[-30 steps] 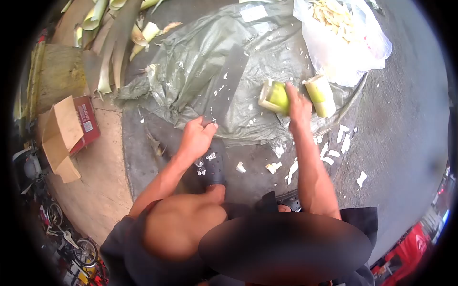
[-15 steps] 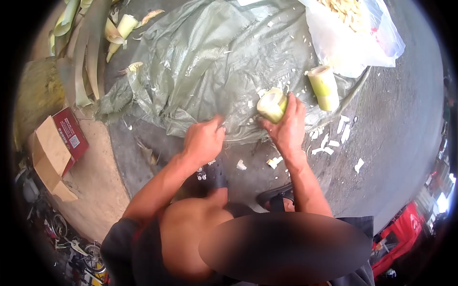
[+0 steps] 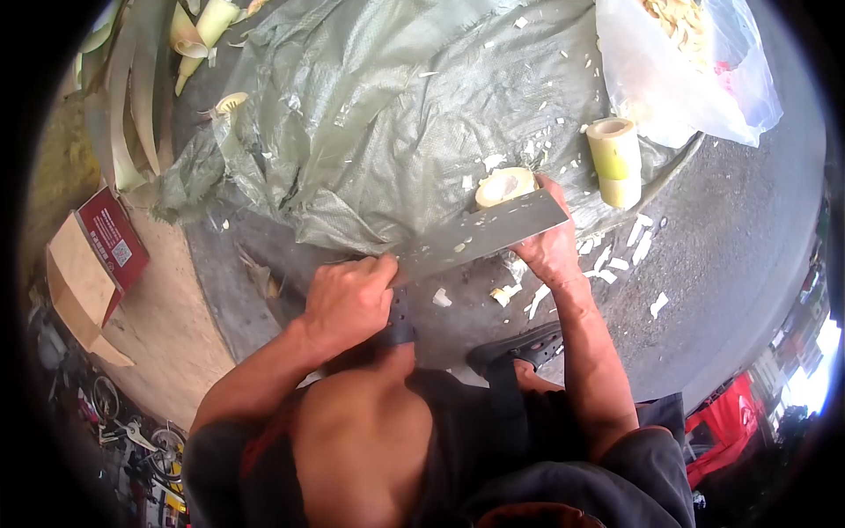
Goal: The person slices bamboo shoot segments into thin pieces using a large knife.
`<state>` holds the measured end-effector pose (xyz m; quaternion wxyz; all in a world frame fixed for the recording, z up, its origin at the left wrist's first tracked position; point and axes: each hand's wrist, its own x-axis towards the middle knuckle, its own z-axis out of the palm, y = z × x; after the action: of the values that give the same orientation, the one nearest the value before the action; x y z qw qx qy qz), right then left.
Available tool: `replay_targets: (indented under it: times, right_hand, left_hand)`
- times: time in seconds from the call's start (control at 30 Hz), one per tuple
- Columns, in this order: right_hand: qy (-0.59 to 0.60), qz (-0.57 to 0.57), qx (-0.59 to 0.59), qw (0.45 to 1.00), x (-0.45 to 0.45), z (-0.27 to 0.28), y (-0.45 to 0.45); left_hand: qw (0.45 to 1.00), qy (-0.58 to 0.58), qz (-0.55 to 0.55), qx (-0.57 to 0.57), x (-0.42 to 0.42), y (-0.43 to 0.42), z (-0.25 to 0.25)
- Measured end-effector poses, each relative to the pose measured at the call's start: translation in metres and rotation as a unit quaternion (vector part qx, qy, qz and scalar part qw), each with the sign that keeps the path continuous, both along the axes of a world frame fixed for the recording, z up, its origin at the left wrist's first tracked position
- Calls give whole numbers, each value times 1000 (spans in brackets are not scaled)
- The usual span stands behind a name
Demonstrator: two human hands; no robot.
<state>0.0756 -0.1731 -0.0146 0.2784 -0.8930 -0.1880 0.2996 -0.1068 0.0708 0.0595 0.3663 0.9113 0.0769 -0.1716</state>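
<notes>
My left hand (image 3: 352, 297) is closed round the handle of a cleaver (image 3: 471, 239). Its broad grey blade, dotted with pale bits, reaches right towards my other hand. Behind the blade is a hollow, pale bamboo shoot piece (image 3: 505, 187), cut end up; its lower part is hidden. My right hand (image 3: 550, 231) grips that piece from the right side, with some fingers covered by the blade. Whether the blade touches the piece I cannot tell. A second bamboo shoot piece (image 3: 614, 163), yellow-green, stands to the right on the grey-green woven sheet (image 3: 378, 132).
White shavings (image 3: 641, 238) lie on the pavement. A plastic bag (image 3: 647, 88) of cut slices sits at the upper right. Peeled husks (image 3: 141, 88) and a bamboo shoot tip (image 3: 208, 35) are at the upper left. An opened cardboard box (image 3: 97, 264) lies at left.
The cleaver's blade, not distinguishable before, now shows broadside across the front of the bamboo shoot piece. My left hand is slightly lower. My right hand keeps its hold.
</notes>
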Motion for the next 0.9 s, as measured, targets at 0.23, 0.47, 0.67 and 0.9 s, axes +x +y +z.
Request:
replay_targets:
  times: [0.23, 0.47, 0.67, 0.9]
  right_hand:
    - [85, -119, 76, 986, -8, -2, 4]
    - [25, -43, 3, 999, -2, 11, 12]
    - [34, -67, 50, 996, -6, -1, 6]
    - [70, -97, 93, 988, -9, 0, 12]
  left_hand:
    - [998, 57, 0, -18, 11, -1, -2]
    - [998, 64, -3, -20, 13, 5, 9]
    - [996, 88, -6, -31, 9, 9, 19]
    - [996, 81, 1, -41, 36, -7, 2]
